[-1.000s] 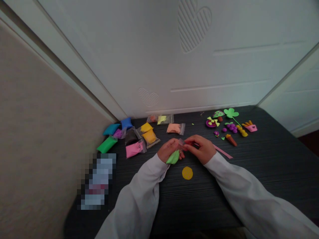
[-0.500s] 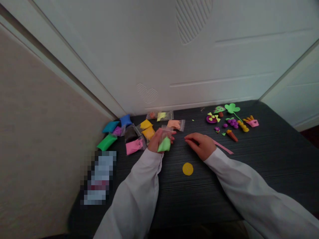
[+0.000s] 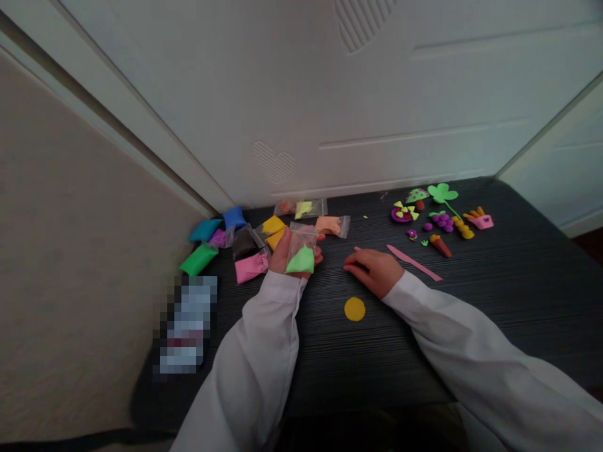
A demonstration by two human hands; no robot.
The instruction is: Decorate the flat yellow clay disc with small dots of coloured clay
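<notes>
My left hand (image 3: 282, 254) is closed on a clear bag of light green clay (image 3: 300, 258), held over the pile of clay bags at the table's left. My right hand (image 3: 373, 269) rests on the dark table (image 3: 471, 326) with its fingers curled together; whether they pinch anything I cannot make out. A flat yellow clay disc (image 3: 354, 309) lies just in front of my right hand. A pink strip tool (image 3: 414, 262) lies to that hand's right.
Several coloured clay bags lie at the left: pink (image 3: 250, 266), green (image 3: 198, 258), blue (image 3: 234, 217), orange-peach (image 3: 332, 225). Small finished clay figures (image 3: 440, 220) sit at the back right. A white door panel (image 3: 330, 94) rises behind the table. A blurred packet (image 3: 188, 326) lies at the left edge.
My hands have parted: the left carried the green clay bag left and back to the pile of bags. The right hand lowered onto the table, uncovering the pink strip.
</notes>
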